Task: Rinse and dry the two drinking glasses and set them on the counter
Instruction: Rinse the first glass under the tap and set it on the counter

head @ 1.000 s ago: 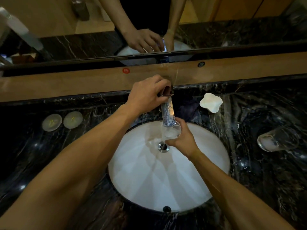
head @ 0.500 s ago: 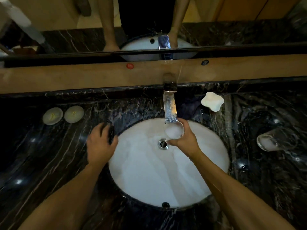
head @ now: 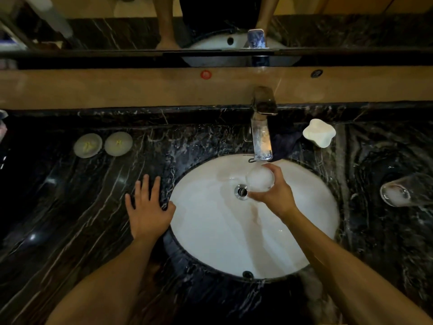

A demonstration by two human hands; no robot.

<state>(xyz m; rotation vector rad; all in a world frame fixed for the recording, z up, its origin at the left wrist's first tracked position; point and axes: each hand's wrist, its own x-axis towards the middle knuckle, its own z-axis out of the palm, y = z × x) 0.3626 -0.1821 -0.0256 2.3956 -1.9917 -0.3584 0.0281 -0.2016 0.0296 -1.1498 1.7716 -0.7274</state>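
Observation:
My right hand [head: 273, 194] grips a clear drinking glass [head: 259, 178] over the white sink basin [head: 210, 231], its mouth facing up just under the spout of the faucet [head: 262, 137]. The glass looks full of frothy water. A second drinking glass [head: 406, 190] lies on its side on the black marble counter [head: 70, 207] at the far right. My left hand [head: 147, 207] rests flat on the counter beside the basin's left rim, fingers spread, holding nothing.
Two round white discs [head: 87, 145] [head: 118, 143] sit on the counter at the back left. A white lobed soap dish [head: 319, 132] stands right of the faucet. A mirror and a tan ledge run along the back wall. The drain [head: 241, 191] sits mid-basin.
My left hand left the faucet handle and came down flat onto the counter left of the basin. The glass in my right hand stays under the spout.

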